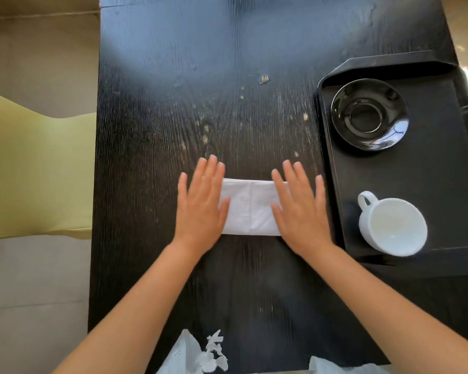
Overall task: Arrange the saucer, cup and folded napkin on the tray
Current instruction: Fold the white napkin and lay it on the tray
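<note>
A white folded napkin (250,207) lies flat on the dark wooden table (200,76) in front of me. My left hand (200,203) presses flat on its left end and my right hand (299,209) presses flat on its right end, fingers spread. To the right sits a black tray (430,171). A black glossy saucer (369,114) rests in the tray's far part. A white cup (392,226), empty and upright with its handle toward the far left, stands in the tray's near part.
A yellow-green chair seat (35,168) stands left of the table. White patterned cloth (197,354) shows at the table's near edge. Pale scuff marks speckle the tabletop beyond the napkin.
</note>
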`<state>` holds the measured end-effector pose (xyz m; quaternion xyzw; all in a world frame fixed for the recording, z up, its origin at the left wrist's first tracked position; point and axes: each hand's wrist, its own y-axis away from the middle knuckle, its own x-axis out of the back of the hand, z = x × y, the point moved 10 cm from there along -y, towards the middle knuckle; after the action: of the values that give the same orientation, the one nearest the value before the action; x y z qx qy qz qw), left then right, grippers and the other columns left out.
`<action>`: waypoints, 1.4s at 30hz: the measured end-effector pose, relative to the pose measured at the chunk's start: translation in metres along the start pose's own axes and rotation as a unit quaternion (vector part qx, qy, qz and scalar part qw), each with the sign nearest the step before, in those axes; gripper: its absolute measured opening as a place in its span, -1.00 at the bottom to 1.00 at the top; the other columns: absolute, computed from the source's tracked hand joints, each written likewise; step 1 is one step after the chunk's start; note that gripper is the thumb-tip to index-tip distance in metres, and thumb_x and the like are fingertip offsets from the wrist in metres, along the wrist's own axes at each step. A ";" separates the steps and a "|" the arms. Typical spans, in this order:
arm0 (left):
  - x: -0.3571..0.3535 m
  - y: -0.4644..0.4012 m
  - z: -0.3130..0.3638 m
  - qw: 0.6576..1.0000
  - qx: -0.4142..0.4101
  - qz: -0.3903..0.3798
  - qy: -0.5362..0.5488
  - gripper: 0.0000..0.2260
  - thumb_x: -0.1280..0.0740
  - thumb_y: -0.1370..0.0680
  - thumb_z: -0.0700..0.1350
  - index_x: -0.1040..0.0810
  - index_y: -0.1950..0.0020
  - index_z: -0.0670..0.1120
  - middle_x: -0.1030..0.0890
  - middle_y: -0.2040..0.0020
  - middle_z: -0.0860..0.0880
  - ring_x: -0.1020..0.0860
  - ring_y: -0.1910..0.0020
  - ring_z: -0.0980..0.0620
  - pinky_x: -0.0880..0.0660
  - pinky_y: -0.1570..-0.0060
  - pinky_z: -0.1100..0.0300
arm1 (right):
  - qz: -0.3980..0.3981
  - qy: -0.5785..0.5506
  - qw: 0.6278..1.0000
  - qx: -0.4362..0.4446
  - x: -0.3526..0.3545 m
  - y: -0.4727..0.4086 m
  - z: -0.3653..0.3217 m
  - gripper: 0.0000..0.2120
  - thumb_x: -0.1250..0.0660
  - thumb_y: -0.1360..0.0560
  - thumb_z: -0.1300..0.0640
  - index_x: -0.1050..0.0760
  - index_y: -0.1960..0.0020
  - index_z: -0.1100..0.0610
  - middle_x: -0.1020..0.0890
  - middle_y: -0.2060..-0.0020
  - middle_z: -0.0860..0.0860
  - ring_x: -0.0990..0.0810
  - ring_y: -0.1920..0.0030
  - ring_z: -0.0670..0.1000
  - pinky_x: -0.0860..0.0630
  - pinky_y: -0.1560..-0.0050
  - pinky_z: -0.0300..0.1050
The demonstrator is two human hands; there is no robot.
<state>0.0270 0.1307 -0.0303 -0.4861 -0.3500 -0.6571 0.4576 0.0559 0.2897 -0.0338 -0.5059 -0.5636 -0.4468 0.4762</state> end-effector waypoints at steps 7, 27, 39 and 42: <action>-0.067 0.010 0.036 0.993 -0.073 -0.087 -0.012 -0.53 0.07 -0.61 -0.02 -0.12 -0.50 -0.14 -0.14 -0.51 -0.07 -0.06 -0.49 0.00 0.09 -0.42 -0.10 | -0.090 -0.013 0.995 0.032 -0.055 0.004 -0.030 -0.48 0.04 -0.57 0.04 -0.14 -0.47 0.23 -0.23 -0.48 0.12 -0.10 -0.48 0.05 0.06 -0.44 0.10; -0.034 0.024 -0.037 0.990 0.105 -0.092 -0.037 -0.49 -0.06 -0.60 -0.12 0.02 -0.51 -0.20 -0.15 -0.53 -0.15 -0.11 -0.50 -0.10 0.00 -0.40 -0.21 | -0.082 -0.021 0.986 -0.142 -0.032 0.019 0.023 -0.41 -0.06 -0.56 0.02 -0.04 -0.50 0.26 -0.10 -0.51 0.19 -0.05 -0.50 0.12 -0.01 -0.45 0.11; -0.019 0.026 -0.058 0.896 0.349 -0.085 0.260 -0.74 -0.27 -0.54 -0.20 -0.46 -0.21 -0.21 -0.55 -0.05 -0.15 -0.46 0.09 0.05 -0.38 0.25 0.28 | -0.045 -0.267 0.884 -0.380 -0.011 0.039 0.056 -0.61 -0.25 -0.51 0.19 -0.35 -0.31 0.27 -0.49 -0.16 0.20 -0.48 -0.10 0.16 -0.47 -0.05 0.03; -0.028 0.028 -0.062 0.888 0.361 -0.093 0.270 -0.83 -0.31 -0.51 -0.19 -0.52 -0.07 -0.20 -0.54 -0.06 -0.16 -0.50 0.08 0.00 -0.42 0.22 0.24 | -0.066 -0.273 0.870 -0.405 -0.017 0.043 0.060 -0.73 -0.25 -0.50 0.13 -0.44 -0.17 0.20 -0.57 0.00 0.13 -0.53 0.05 0.09 -0.42 0.19 -0.06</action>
<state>0.0367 0.0725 -0.0745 -0.0569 -0.4695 -0.6308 0.6151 0.0939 0.3498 -0.0584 -0.7179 -0.4727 -0.5104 0.0256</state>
